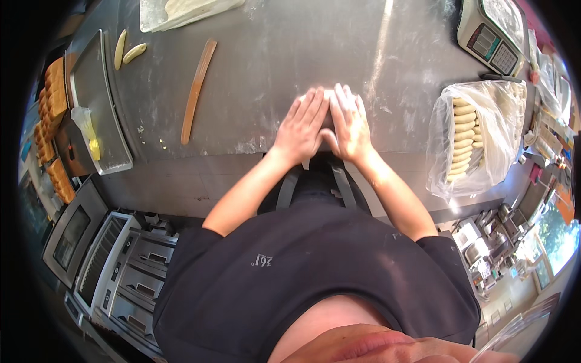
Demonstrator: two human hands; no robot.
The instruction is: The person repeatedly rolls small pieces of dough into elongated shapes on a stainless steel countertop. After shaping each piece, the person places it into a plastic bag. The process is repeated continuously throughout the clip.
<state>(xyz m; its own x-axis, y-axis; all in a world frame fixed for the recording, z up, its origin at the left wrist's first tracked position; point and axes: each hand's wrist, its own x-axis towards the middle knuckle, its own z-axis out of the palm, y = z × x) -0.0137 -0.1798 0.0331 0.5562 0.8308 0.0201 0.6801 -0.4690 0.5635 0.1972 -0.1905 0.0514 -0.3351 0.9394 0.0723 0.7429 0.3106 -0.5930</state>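
My left hand point(303, 122) and my right hand point(350, 120) lie flat, side by side, near the front edge of a steel worktable point(254, 81). Their fingers point away from me and the thumbs almost meet. Between the fingertips shows a small pale piece of what looks like dough point(327, 94); the palms and fingers hide the rest. Neither hand is curled around anything. Flour dusts the steel around them. To the left lies a long, flat wooden strip point(198, 93). Farther left are two slim shaped dough pieces point(120, 50), point(135, 53) close together.
A metal tray point(102, 86) with a piping bag point(91, 136) of yellow filling sits left, beside baked loaves point(55, 95). At the back are a dough tub point(150, 20) and digital scale point(492, 43). Plastic point(499, 118) covers rows of dough rolls point(462, 136) at right. An oven point(131, 281) stands lower left.
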